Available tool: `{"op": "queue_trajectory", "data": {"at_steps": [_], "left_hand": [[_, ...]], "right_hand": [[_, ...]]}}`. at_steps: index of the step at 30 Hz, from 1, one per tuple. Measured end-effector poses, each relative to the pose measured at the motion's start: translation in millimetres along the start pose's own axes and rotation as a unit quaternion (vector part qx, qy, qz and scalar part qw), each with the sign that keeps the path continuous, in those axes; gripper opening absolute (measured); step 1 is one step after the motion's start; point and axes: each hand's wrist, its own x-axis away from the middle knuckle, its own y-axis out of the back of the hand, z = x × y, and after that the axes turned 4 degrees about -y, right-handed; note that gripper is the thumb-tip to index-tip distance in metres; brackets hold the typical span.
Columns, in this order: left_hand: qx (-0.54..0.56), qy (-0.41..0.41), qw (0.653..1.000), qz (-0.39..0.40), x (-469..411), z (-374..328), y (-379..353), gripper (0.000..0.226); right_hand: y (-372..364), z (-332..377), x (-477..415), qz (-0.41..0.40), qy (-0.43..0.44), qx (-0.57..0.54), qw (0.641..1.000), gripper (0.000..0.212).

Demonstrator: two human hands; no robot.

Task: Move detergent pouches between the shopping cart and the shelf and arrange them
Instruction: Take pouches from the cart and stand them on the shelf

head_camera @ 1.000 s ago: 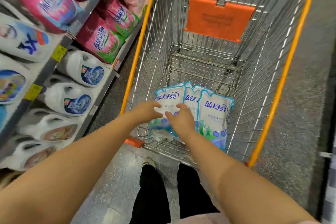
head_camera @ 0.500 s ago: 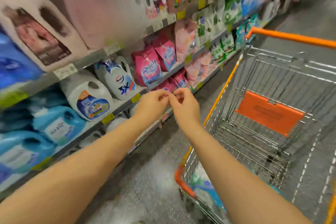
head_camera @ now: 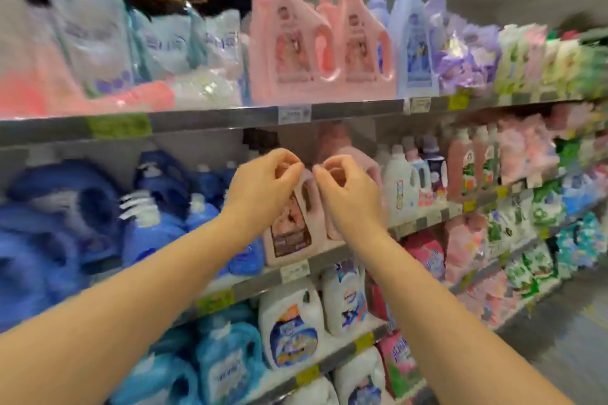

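Observation:
Both my arms are raised in front of the store shelf. My left hand (head_camera: 263, 184) and my right hand (head_camera: 345, 194) hover side by side at the middle shelf level, fingertips almost touching. The fingers of each are curled in toward the thumb and I see nothing in either hand. Pale blue and white detergent pouches (head_camera: 158, 43) stand blurred on the top shelf (head_camera: 214, 122), up and to the left of my hands. The shopping cart is out of view.
Pink jugs (head_camera: 289, 43) and purple pouches (head_camera: 467, 56) fill the top shelf to the right. A pink jug (head_camera: 289, 237) stands right behind my hands. Blue jugs (head_camera: 65, 214) sit to the left, white jugs (head_camera: 289, 329) below. The aisle floor (head_camera: 559, 355) lies at the lower right.
My hands left the pouches in the cart and rose empty to the shelf. My view swung up from the cart to the upper shelves.

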Motion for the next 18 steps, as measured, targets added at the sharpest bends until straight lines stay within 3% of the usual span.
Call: {"op": "queue_trajectory", "data": {"at_steps": [6, 12, 16, 18], "left_hand": [[-0.069, -0.023, 0.996, -0.060, -43.1, 56.0, 101.7, 0.008], [-0.160, 0.009, 0.983, -0.090, -87.1, 113.2, 181.9, 0.010], [-0.228, 0.068, 0.969, -0.061, -125.3, 148.4, 216.6, 0.033], [-0.263, 0.107, 0.958, -0.034, -146.1, 165.4, 223.9, 0.049]], "right_hand": [[-81.5, 69.9, -58.4, 0.047, 0.097, -0.045, 0.993, 0.010], [-147.2, 111.2, -133.1, 0.086, 0.165, 0.004, 0.982, 0.019], [-182.1, 120.2, -195.7, 0.112, 0.198, 0.073, 0.971, 0.028], [-202.5, 122.3, -224.6, 0.153, 0.235, 0.146, 0.949, 0.038]]}}
